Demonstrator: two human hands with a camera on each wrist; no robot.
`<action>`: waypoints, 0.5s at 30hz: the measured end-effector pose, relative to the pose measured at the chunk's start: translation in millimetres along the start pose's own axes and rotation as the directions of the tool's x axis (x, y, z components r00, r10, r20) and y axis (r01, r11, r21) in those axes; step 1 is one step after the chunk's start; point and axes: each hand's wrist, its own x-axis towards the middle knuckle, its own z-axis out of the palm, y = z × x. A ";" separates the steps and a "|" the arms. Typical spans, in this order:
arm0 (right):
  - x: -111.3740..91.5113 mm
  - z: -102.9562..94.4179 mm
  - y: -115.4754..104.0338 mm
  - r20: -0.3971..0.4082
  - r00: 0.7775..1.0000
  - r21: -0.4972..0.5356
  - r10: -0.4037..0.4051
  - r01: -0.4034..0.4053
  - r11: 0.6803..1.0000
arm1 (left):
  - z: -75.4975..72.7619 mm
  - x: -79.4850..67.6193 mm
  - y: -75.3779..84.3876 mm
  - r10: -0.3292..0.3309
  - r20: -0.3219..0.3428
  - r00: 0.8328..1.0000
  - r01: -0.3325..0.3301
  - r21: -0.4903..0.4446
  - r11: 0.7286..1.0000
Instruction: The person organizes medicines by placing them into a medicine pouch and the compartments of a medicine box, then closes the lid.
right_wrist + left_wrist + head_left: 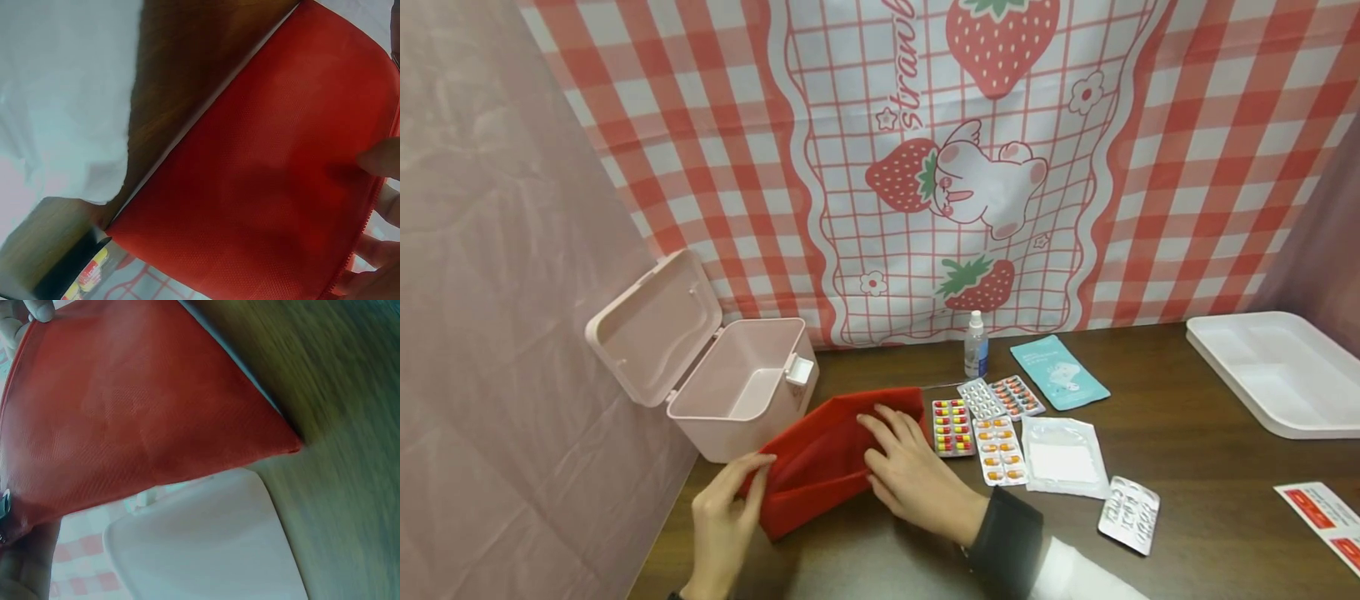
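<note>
A red zip pouch [820, 507] stands tilted on the table with its mouth spread wide. My left hand [724, 510] pinches the pouch's left end between thumb and fingers. At the right part of the mouth, my right hand [917, 473] holds the near edge: in the right wrist view the thumb [381, 157] lies on the red outer face and the other fingers reach past the zip edge. The left wrist view is filled mostly by the pouch's flat side [137, 406]. What lies deep inside the pouch is hidden.
Left stands a pink box [737, 433], lid raised. Right of the pouch lie several blister packs [953, 427], a white square packet [1063, 457], a blue sachet [1060, 372] and a spray bottle [976, 346]. A white tray [1247, 392] and a red-and-white card [1326, 517] are far right.
</note>
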 end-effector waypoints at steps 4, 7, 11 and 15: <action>-0.3 -1.0 0.5 0.015 1.000 -0.001 0.007 -0.007 1.000 | -3.2 2.1 2.0 0.014 0.067 0.998 -0.011 -0.045 0.999; -1.3 -1.7 1.6 0.015 1.000 -0.003 0.013 -0.013 1.000 | -7.6 7.4 11.7 -0.002 0.107 0.994 0.006 -0.038 0.999; -3.7 -3.2 4.5 0.008 1.000 -0.013 0.019 -0.019 1.000 | -12.5 14.7 27.0 -0.023 0.146 0.989 0.026 -0.019 0.999; -5.6 -4.0 7.8 -0.011 1.000 -0.021 0.021 -0.021 1.000 | -13.9 17.7 32.7 -0.047 0.161 0.986 0.054 -0.036 0.998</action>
